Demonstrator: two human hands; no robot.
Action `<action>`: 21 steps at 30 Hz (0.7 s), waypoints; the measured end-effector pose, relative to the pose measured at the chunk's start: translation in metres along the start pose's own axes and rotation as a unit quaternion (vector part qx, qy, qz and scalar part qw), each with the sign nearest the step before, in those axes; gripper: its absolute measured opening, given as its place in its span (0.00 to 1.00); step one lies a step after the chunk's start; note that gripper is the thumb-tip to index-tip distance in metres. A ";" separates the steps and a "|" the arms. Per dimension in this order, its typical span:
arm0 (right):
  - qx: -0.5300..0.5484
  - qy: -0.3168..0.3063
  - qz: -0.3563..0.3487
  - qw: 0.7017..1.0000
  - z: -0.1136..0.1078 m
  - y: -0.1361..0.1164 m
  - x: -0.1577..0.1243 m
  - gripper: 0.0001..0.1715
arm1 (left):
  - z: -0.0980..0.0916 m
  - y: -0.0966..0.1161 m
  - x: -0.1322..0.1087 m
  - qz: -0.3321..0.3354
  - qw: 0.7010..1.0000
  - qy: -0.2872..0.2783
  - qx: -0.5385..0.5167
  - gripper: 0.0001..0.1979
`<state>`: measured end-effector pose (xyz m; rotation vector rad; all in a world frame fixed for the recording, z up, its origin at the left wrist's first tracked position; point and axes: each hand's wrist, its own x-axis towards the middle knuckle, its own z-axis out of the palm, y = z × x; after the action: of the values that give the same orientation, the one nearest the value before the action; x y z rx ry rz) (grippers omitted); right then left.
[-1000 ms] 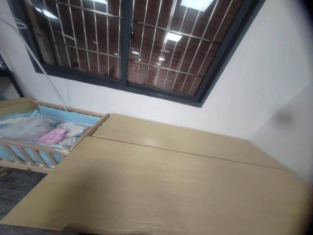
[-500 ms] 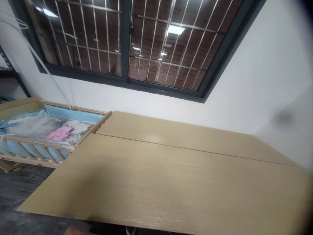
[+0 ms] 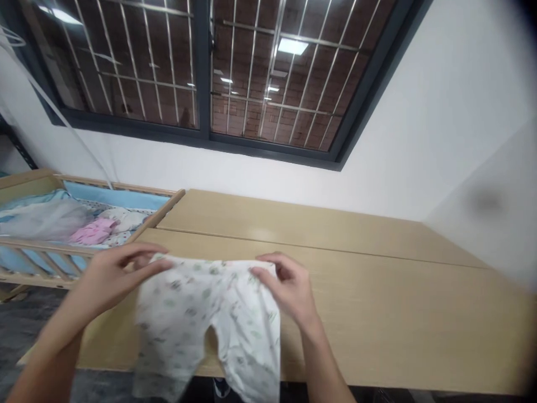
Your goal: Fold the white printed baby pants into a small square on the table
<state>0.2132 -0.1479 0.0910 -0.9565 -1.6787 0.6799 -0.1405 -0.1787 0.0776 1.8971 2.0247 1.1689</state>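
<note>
White pants (image 3: 213, 299) hang lengthwise, legs pointing down.

No text, label, brand, number or sign can be read here.
</note>
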 end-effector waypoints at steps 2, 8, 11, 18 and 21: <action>-0.059 -0.023 0.039 0.997 -0.022 0.028 0.021 0.15 | 0.039 0.015 0.034 0.032 0.997 -0.051 -0.054 0.28; -0.087 -0.137 0.160 0.974 -0.040 0.143 0.069 0.14 | 0.151 0.017 0.098 0.058 0.977 -0.205 0.019 0.16; -0.098 -0.133 0.198 0.966 -0.030 0.188 0.084 0.07 | 0.192 0.009 0.114 0.049 0.973 -0.219 0.055 0.11; -0.137 -0.123 0.245 0.952 0.002 0.261 0.113 0.07 | 0.251 -0.003 0.136 -0.007 0.963 -0.233 0.137 0.17; -0.147 -0.120 0.268 0.945 0.010 0.281 0.117 0.20 | 0.259 -0.004 0.135 -0.022 0.960 -0.234 0.152 0.18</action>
<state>0.2608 0.0990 -0.0815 -1.6326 -1.7725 0.9485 -0.0214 0.0560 -0.0501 2.0005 2.0351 0.3531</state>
